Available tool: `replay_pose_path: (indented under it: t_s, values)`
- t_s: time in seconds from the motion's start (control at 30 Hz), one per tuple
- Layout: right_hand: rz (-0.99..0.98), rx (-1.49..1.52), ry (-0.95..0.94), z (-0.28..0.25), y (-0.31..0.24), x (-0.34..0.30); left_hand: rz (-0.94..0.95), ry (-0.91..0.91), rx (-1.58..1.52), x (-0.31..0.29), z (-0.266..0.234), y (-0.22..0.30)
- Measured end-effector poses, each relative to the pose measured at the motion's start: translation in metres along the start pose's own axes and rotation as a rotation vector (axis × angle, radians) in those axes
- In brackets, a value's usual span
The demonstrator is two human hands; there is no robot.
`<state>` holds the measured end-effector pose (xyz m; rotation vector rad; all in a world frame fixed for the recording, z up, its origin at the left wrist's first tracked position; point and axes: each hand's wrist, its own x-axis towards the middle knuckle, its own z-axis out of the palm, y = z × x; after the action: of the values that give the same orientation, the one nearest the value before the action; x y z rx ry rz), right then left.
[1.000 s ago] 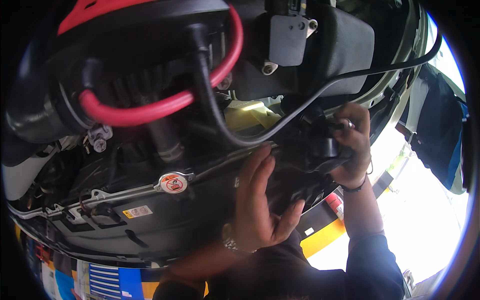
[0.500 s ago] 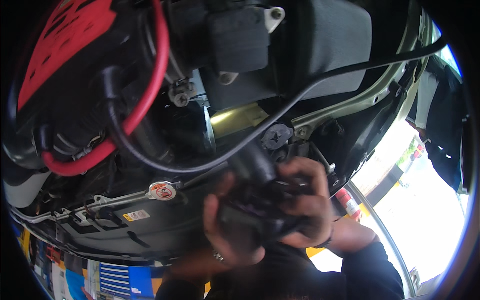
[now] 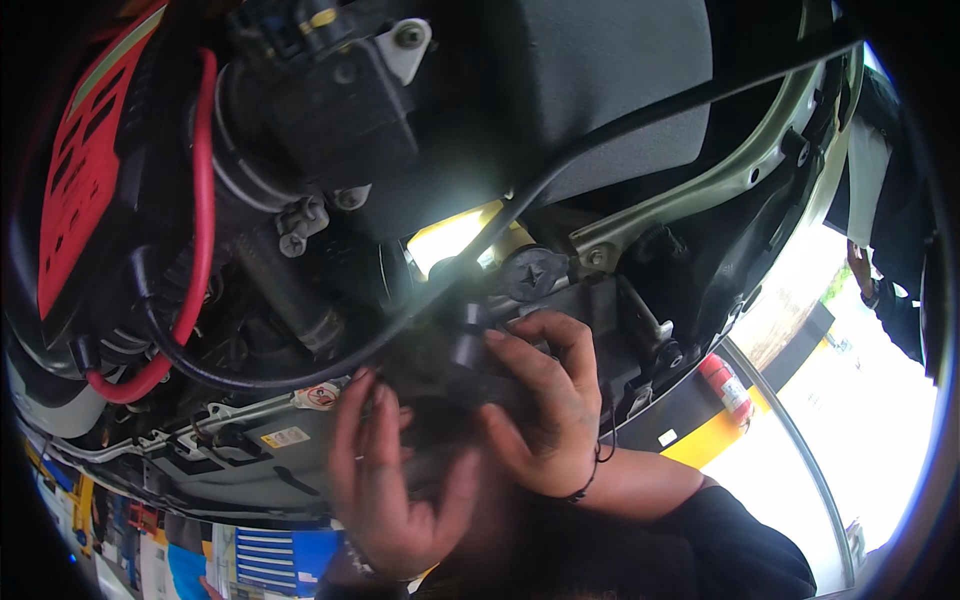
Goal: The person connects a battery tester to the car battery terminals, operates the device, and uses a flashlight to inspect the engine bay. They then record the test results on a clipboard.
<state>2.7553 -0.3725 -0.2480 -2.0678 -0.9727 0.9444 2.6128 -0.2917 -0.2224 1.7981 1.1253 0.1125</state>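
Between my hands is a dark cylindrical part (image 3: pixel 467 345), shiny on one side and blurred; its lower portion merges with the shadow, so I cannot make out its exact kind. My right hand (image 3: pixel 555 410) curls around its right side, thumb and fingertips at the part. My left hand (image 3: pixel 395 480) is beside it, palm turned up and fingers spread, holding nothing visible. Just above, a thick black cable (image 3: pixel 590 150) crosses the engine bay from a red-and-black box (image 3: pixel 95 190). A red cable (image 3: pixel 203 200) loops from that same box. A grey cap (image 3: pixel 530 273) sits near my right fingertips.
A bright lit patch (image 3: pixel 455 240) shines behind the cable. A radiator cap (image 3: pixel 318 396) and metal crossbar (image 3: pixel 640 215) border the work area. At the right are a fire extinguisher (image 3: pixel 727 388) and another person's hand (image 3: pixel 861 268); a blue cabinet (image 3: pixel 280 560) stands lower left.
My left hand has come off the dark part, opened and moved left. My right hand has shifted slightly left. The view has shifted; the box and its cables appear further left.
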Motion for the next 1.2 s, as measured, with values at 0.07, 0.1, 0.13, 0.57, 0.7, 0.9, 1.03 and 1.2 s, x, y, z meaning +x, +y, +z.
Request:
replay_pose_path:
  t_s: [0.07,0.1,0.13,0.57,0.7,0.9,1.03,1.2]
  values:
    - [0.061,-0.028,0.045,0.005,0.001,0.003,0.218,0.014,0.223,0.011,-0.012,-0.012]
    - [0.064,-0.055,0.058,0.004,0.003,0.007,0.241,-0.012,0.294,0.017,-0.01,-0.011]
    - [0.063,-0.083,0.067,0.004,0.004,0.01,0.262,-0.033,0.366,0.026,-0.009,-0.012]
    - [-0.318,0.082,0.233,0.019,0.03,0.005,0.299,0.106,0.442,0.045,0.012,-0.036]
    - [-0.223,0.308,0.288,0.011,0.027,0.007,0.465,-0.013,0.395,0.05,-0.006,-0.044]
    - [-0.244,0.208,0.346,0.01,0.029,0.003,0.351,0.108,0.496,0.035,0.005,-0.024]
    - [-0.329,0.092,0.459,0.017,0.033,-0.02,0.124,0.235,0.396,0.017,0.021,-0.021]
    - [0.149,0.471,-0.043,-0.002,0.028,-0.05,0.225,0.175,0.262,0.024,0.029,-0.019]
